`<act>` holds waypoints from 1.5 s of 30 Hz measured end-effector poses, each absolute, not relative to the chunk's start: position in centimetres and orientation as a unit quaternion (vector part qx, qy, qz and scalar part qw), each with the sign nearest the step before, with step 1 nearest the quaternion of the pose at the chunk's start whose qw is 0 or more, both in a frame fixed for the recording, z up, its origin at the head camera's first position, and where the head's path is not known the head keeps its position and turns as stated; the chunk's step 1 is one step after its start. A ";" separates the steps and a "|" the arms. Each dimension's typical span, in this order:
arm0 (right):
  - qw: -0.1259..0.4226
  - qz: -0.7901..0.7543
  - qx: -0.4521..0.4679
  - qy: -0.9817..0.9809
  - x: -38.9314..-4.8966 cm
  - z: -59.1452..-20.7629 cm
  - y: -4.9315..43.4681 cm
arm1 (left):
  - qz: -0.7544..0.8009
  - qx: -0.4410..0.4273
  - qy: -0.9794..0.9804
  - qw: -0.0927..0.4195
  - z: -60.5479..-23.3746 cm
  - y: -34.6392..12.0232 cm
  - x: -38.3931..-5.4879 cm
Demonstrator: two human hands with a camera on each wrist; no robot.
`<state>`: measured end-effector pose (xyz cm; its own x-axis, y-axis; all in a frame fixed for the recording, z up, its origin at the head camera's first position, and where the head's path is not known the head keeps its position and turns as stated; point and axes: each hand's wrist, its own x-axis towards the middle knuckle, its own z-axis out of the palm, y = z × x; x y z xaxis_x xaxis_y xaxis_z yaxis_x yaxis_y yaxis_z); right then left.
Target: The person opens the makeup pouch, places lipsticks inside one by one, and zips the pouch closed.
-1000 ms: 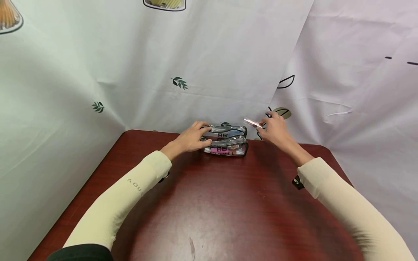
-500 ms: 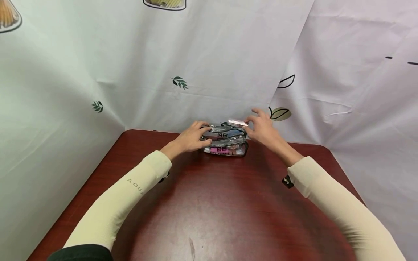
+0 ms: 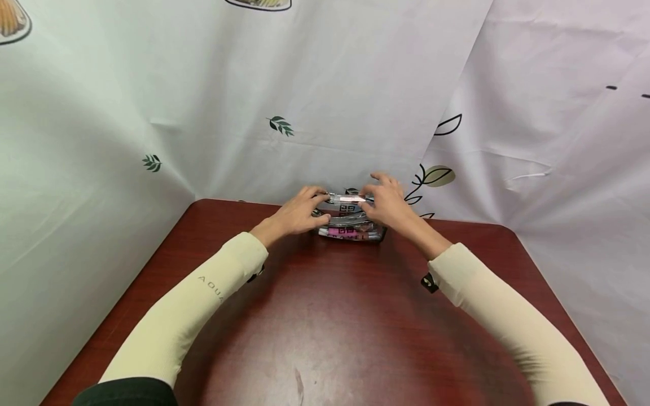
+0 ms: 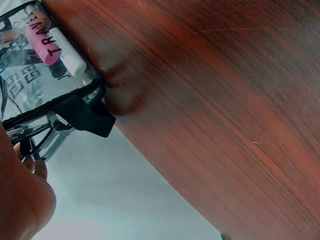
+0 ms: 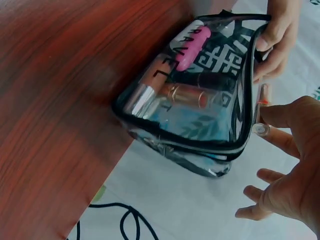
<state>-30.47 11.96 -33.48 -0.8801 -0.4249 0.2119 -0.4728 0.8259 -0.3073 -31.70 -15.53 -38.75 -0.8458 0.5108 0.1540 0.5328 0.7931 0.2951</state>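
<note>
A clear zip pouch [image 3: 350, 221] with black edging and the word TRAVEL stands at the back of the table. My left hand [image 3: 298, 212] holds its left end by the top edge, and the mouth is apart. My right hand [image 3: 390, 204] pinches a slim shiny tube [image 3: 351, 198] between thumb and forefinger, right at the pouch mouth. In the right wrist view that tube [image 5: 262, 110] looks clear with a pinkish-brown tint; its other fingers spread out. Through the pouch wall show a pink tube [image 5: 194, 47], a brown tube with a silver cap [image 5: 150, 87] and a gold-banded lipstick [image 5: 187, 95].
The dark red wooden table [image 3: 325, 316] stretches in front of the pouch. A white printed cloth [image 3: 335, 101] hangs close behind the pouch and along both sides.
My right hand has moved left with the slim tube, from right of the pouch to over its mouth. The left hand has stayed on the pouch's left end.
</note>
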 end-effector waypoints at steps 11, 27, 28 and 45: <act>0.048 0.187 0.225 -0.955 -30.2 -34.4 11.4 | -0.167 -0.274 -0.947 0.026 -38.6 -15.2 -31.5; 0.103 0.256 0.225 -0.934 -31.7 -35.0 13.8 | -0.134 -0.276 -0.952 0.019 -38.5 -15.8 -31.3; 0.102 0.262 0.217 -0.935 -31.9 -35.0 14.2 | -0.130 -0.277 -0.952 0.021 -38.5 -15.8 -31.3; 0.010 0.309 0.173 -0.935 -35.1 -40.0 19.5 | -0.105 -0.280 -0.951 0.080 -39.0 -14.3 -30.8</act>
<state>-35.10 19.46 -40.01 -0.9398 -0.3178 0.1253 -0.3300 0.7496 -0.5737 -30.83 -14.26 -39.02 -0.8306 0.5157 0.2103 0.5492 0.8211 0.1557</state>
